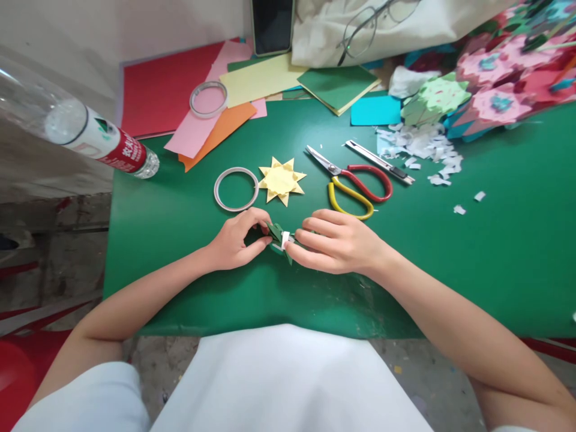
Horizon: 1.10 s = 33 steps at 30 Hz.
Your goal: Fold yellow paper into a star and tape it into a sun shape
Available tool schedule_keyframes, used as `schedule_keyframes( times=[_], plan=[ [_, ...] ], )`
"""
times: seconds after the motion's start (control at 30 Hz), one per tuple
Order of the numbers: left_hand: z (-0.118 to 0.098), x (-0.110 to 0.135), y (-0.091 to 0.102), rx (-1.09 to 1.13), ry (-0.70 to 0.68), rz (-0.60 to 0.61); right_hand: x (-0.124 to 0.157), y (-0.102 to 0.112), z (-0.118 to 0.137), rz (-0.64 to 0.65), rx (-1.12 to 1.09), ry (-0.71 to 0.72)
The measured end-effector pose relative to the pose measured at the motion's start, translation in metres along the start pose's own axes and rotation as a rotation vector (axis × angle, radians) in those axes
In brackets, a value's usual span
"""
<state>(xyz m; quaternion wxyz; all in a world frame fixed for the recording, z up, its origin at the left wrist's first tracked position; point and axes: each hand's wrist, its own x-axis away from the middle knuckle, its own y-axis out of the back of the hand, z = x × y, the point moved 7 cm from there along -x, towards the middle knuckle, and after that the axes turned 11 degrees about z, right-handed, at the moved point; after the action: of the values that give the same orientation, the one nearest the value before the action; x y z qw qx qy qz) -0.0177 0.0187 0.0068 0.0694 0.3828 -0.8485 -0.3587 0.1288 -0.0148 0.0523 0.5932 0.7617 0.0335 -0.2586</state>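
Between my hands is a small folded green paper piece (275, 231), held a little above the green table. My left hand (238, 240) pinches its left end between thumb and fingers. At its right side, my right hand (339, 241) has its fingertips closed on a small white strip (285, 240) that lies against the green paper. Whether the strip is stuck to it, I cannot tell. Just beyond my hands lie a yellow folded paper star (281, 181) and a roll of tape (216, 191).
Scissors (335, 170) and a utility knife (378, 161) lie behind my right hand. White paper scraps (427, 147) and paper flowers (501, 105) are at the right. Coloured sheets (171, 84), another tape roll (192, 99), a phone (272, 27) and glasses (360, 33) sit at the back; a bottle (103, 135) is at the left.
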Motion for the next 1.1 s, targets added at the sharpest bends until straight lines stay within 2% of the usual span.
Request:
schedule_keyframes(
  times=[0.2, 0.3, 0.43, 0.53, 0.7, 0.87, 0.97, 1.1],
  plan=[
    [0.008, 0.001, -0.001, 0.189, 0.072, -0.016, 0.002, 0.003, -0.006, -0.055, 0.021, -0.052],
    [0.011, 0.001, 0.002, 0.255, 0.123, -0.057, 0.005, 0.002, -0.015, -0.05, 0.009, -0.195],
    [0.017, 0.002, 0.006, 0.364, 0.167, -0.136, 0.013, 0.005, -0.029, -0.134, -0.125, -0.423],
    [0.018, 0.001, 0.008, 0.356, 0.147, -0.157, 0.015, 0.008, -0.031, -0.19, -0.209, -0.49],
    [0.007, -0.002, 0.012, 0.244, 0.029, -0.137, 0.012, 0.012, -0.032, -0.269, -0.373, -0.528],
    [0.008, -0.001, 0.012, 0.267, 0.088, -0.158, 0.02, 0.017, -0.041, -0.365, -0.475, -0.724],
    [0.01, 0.001, 0.008, 0.291, 0.149, -0.172, 0.025, 0.012, -0.046, -0.346, -0.57, -0.854],
    [0.008, 0.002, -0.001, 0.305, 0.196, -0.133, 0.023, -0.002, -0.041, -0.232, -0.736, -0.945]
  ],
)
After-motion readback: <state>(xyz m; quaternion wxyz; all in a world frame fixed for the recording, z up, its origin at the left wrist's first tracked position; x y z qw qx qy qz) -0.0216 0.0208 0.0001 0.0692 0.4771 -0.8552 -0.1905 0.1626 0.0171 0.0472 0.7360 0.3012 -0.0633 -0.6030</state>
